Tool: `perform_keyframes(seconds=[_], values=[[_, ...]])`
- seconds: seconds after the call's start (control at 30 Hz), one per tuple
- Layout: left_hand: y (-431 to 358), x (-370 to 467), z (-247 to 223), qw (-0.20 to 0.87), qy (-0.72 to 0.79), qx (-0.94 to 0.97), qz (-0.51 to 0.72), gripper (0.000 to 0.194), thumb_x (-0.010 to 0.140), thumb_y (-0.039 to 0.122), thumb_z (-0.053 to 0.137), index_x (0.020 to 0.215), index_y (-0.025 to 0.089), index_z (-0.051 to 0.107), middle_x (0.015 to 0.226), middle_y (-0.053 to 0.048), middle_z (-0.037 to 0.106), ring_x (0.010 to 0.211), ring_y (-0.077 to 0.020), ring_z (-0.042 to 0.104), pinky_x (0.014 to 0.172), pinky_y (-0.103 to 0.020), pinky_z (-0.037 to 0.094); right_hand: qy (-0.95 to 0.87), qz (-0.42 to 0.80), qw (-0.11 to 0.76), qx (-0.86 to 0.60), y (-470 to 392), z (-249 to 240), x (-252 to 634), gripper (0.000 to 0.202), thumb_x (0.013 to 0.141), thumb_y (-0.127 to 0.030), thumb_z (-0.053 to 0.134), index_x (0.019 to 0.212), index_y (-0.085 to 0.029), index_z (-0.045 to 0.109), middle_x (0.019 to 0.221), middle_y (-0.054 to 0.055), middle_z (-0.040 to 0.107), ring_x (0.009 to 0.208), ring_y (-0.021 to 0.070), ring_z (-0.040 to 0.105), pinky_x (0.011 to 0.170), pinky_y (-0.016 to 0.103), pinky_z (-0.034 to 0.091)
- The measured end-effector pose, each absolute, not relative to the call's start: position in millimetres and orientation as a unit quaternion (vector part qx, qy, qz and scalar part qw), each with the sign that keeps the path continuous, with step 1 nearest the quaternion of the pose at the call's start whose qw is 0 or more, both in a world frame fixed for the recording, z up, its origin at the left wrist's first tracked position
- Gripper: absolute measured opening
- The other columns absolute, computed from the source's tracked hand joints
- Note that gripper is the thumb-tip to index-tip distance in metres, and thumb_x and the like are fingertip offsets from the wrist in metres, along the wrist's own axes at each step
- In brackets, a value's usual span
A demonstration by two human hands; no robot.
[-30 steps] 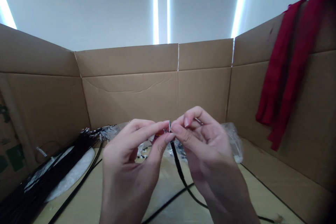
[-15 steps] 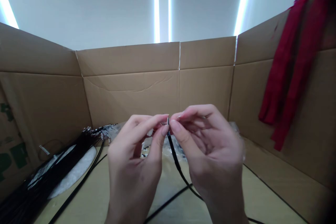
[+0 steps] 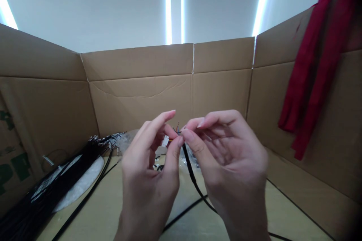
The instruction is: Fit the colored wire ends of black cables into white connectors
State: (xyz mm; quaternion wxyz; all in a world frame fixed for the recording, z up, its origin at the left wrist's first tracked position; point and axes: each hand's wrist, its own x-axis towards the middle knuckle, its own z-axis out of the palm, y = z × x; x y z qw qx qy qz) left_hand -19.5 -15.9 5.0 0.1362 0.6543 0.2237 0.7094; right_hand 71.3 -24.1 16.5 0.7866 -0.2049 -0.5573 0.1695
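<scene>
A black cable [image 3: 190,171] rises from the lower right to the fingertips, where thin coloured wires [image 3: 178,128] fan out at its end. My right hand [image 3: 226,150] pinches the cable's end between thumb and fingers. My left hand [image 3: 154,158] meets it from the other side, its thumb and a finger closed on the wires and its index finger raised. A small white connector [image 3: 165,141] with an orange-yellow wire shows between the left fingers. The exact grip is partly hidden by the fingertips.
A bundle of black cables [image 3: 53,188] with stripped ends lies at the left on a white round piece [image 3: 82,184]. Behind my hands is clear plastic wrapping [image 3: 127,141]. Cardboard walls [image 3: 141,105] surround the table [image 3: 107,203]; red cloth [image 3: 305,79] hangs at the right.
My left index finger has lifted off the pinch point, and the white connector and coloured wires have come into sight. Both hands have shifted slightly to the right.
</scene>
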Motion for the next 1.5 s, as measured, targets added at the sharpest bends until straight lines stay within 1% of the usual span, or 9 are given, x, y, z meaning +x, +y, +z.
perform_keyframes(seconds=[0.07,0.23,0.4,0.73,1.0,1.13,1.2,1.4,1.5], values=[[-14,-20,4,0.126,0.228,0.66,0.705,0.033,0.083,0.009,0.06,0.112,0.024,0.061,0.084,0.001,0.058,0.08,-0.0086,0.058,0.073,-0.017,0.051,-0.558,0.175,0.785,-0.205,-23,17,74,0.019,0.079,-0.004,0.061,0.078,-0.02,0.051,0.075,-0.003,0.06,0.072,0.0078,0.061,0.066,0.015,0.054],[-15,-23,5,0.113,0.256,0.681,0.677,0.015,0.082,0.011,0.062,0.093,0.021,0.064,0.085,0.0,0.062,0.079,-0.0111,0.062,0.07,-0.021,0.053,-0.571,0.177,0.772,-0.215,-22,15,83,0.023,0.077,-0.007,0.067,0.075,-0.02,0.049,0.073,-0.003,0.062,0.068,0.009,0.062,0.063,0.017,0.052],[-17,-21,4,0.034,0.27,0.649,0.71,0.026,0.078,0.008,0.066,0.099,0.022,0.06,0.082,0.003,0.062,0.077,-0.0093,0.062,0.071,-0.02,0.052,-0.575,0.203,0.763,-0.212,-17,14,88,0.031,0.078,-0.009,0.067,0.071,-0.019,0.04,0.069,-0.004,0.062,0.062,0.0089,0.057,0.058,0.019,0.048],[-16,-22,4,-0.033,0.25,0.691,0.678,0.011,0.079,0.005,0.063,0.085,0.012,0.069,0.081,-0.003,0.061,0.073,-0.008,0.057,0.066,-0.019,0.048,-0.578,0.202,0.768,-0.189,-16,14,90,0.037,0.079,-0.005,0.066,0.064,-0.019,0.034,0.067,-0.004,0.059,0.064,0.0064,0.052,0.061,0.016,0.046],[-15,-21,9,-0.064,0.231,0.705,0.668,0.011,0.078,0.003,0.064,0.083,0.011,0.068,0.08,-0.002,0.06,0.073,-0.0051,0.056,0.07,-0.013,0.047,-0.498,0.537,0.678,-0.061,-5,20,96,0.033,0.077,-0.005,0.065,0.066,-0.016,0.035,0.067,-0.002,0.054,0.067,0.0065,0.052,0.063,0.015,0.046],[-15,-22,8,-0.109,0.224,0.72,0.648,0.015,0.075,-0.001,0.065,0.081,0.013,0.068,0.08,0.0,0.061,0.073,-0.0037,0.057,0.07,-0.011,0.046,-0.472,0.587,0.656,-0.053,-2,18,97,0.034,0.075,-0.004,0.066,0.065,-0.016,0.036,0.067,-0.001,0.056,0.067,0.0073,0.055,0.062,0.015,0.047],[-16,-24,8,-0.081,0.204,0.731,0.646,0.017,0.075,-0.001,0.066,0.081,0.015,0.067,0.081,0.001,0.061,0.073,-0.004,0.058,0.069,-0.012,0.047,-0.471,0.593,0.651,-0.046,-3,18,98,0.036,0.074,-0.003,0.068,0.063,-0.016,0.036,0.065,-0.002,0.058,0.066,0.007,0.056,0.061,0.014,0.047],[-17,-35,13,0.249,0.23,0.701,0.627,0.007,0.078,0.018,0.07,0.072,0.021,0.07,0.075,0.002,0.065,0.071,-0.0094,0.061,0.062,-0.016,0.051,-0.501,0.612,0.612,-0.016,-8,19,96,0.035,0.078,-0.005,0.066,0.062,-0.015,0.037,0.066,-0.003,0.061,0.06,0.0045,0.056,0.057,0.012,0.048],[-13,-36,15,0.337,0.233,0.676,0.613,0.005,0.076,0.021,0.072,0.071,0.02,0.072,0.071,0.001,0.066,0.067,-0.0074,0.059,0.062,-0.013,0.05,-0.515,0.588,0.623,-0.029,-9,20,95,0.035,0.078,-0.005,0.066,0.062,-0.015,0.036,0.066,-0.003,0.061,0.06,0.0053,0.057,0.057,0.013,0.049]])
